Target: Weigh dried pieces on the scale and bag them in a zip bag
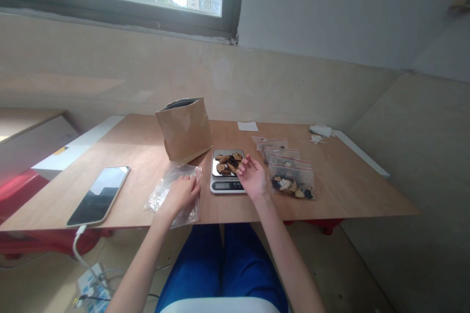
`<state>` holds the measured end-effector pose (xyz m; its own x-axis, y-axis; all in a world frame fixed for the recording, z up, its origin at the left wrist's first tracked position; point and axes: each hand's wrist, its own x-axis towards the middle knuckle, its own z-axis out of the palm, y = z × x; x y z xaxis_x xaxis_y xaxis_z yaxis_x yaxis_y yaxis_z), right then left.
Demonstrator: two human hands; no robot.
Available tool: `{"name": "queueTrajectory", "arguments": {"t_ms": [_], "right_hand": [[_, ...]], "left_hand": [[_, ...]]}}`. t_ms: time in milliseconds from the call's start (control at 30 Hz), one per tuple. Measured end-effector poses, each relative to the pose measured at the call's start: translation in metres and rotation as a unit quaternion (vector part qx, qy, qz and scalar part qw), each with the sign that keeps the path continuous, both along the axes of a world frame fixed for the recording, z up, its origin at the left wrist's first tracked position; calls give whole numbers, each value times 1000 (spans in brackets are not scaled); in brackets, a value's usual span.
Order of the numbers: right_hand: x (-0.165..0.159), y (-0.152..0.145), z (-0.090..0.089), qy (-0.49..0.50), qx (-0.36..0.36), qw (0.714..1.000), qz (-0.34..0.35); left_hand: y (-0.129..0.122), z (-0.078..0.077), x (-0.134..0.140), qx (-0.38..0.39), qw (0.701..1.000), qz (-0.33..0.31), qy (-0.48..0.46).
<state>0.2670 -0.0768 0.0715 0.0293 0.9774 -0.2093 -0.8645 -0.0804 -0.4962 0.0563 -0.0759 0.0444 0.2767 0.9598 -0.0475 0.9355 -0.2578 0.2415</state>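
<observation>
A white kitchen scale (217, 188) stands in the middle of the table, with brown and dark dried slices (223, 168) spread on its square plate. My right hand (253, 178) is over the scale's right edge, palm turned up, its fingers loosely bent and apart; I see nothing held in it. My left hand (183, 190) lies on a pile of clear plastic zip bags (161, 194) left of the scale, fingers resting on the plastic. Close to my right hand are several zip bags of dried pieces (293, 186), overlapping in a row.
Behind the clear bags stands an upright brown paper pouch (187, 129), its top open. A phone (99, 195) with a white charging cable (77, 242) lies at the left. A white paper (247, 126) and crumpled white tissue (321, 131) lie toward the back.
</observation>
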Motion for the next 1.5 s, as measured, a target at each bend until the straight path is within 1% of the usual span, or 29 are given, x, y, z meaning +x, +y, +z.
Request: {"name": "queueTrajectory", "arguments": {"t_ms": [67,133,233,333,467,533,600,700,800,900,1033,1167,1300,1367,1433,1500], "right_hand": [[-7,5,5,2,3,1000,8],[-15,8,9,-15,3,1000,20],[-30,10,12,-60,17,997,44],[-46,10,11,-105,44,992,57],[-62,6,6,-208,104,969,86],[-67,4,5,-231,133,958,105],[-69,2,4,-234,150,954,112],[-68,0,5,-254,169,947,101],[-65,-2,9,-290,182,936,84],[-64,-4,14,-318,183,928,64],[-65,-6,19,-304,187,933,38],[-65,-7,21,-274,189,942,52],[-62,-7,21,-293,212,931,53],[-61,-6,20,-302,206,930,34],[-60,-6,21,-305,183,934,14],[-61,-6,21,-315,165,935,0]], "left_hand": [[-4,4,5,12,999,5,-46],[-7,10,11,49,992,22,-114],[-12,21,22,108,966,59,-228],[-17,33,34,145,935,62,-317],[-18,42,46,191,899,44,-391],[-17,43,48,202,884,46,-419],[-16,43,49,207,872,49,-441],[-14,43,48,213,865,53,-451],[-11,43,48,215,867,57,-447],[-10,41,49,222,868,48,-442],[-11,35,54,264,851,23,-453],[-11,30,53,315,845,3,-432],[-7,29,48,361,836,-16,-413],[-7,30,46,379,829,-19,-411],[-8,30,45,389,823,-18,-412],[-10,30,45,389,823,-13,-413]]}}
